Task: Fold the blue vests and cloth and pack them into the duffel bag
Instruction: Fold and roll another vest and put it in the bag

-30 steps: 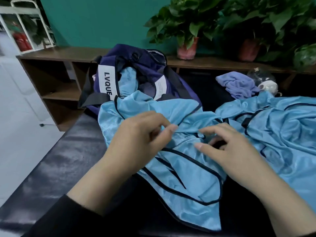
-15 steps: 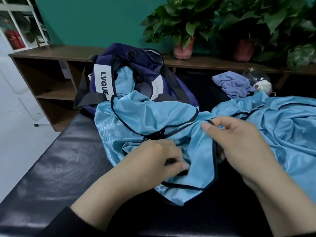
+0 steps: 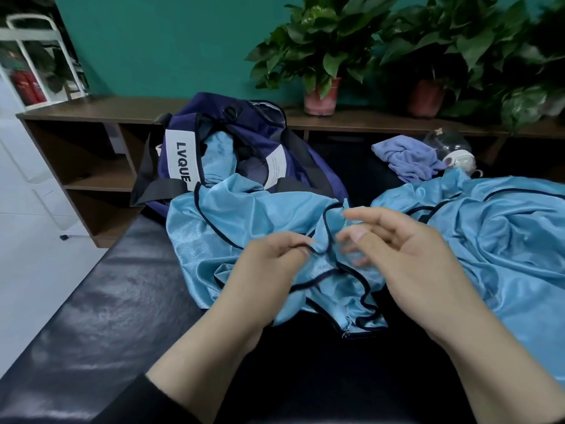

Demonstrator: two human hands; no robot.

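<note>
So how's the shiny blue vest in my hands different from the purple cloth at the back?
The shiny light-blue vest is satin-like with dark piping and pinched by the left hand; the purple terry cloth is matte, untrimmed, smaller and untouched. Both lie crumpled, unfolded and outside the duffel bag.

Crumpled blue vest before open navy duffel bag (vest inside); lavender cloth right.

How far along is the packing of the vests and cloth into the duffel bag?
Done: one blue piece sits inside the open duffel bag. In hand: the left hand pinches the front vest; right hand open. Left: the vest pile and purple cloth.
</note>
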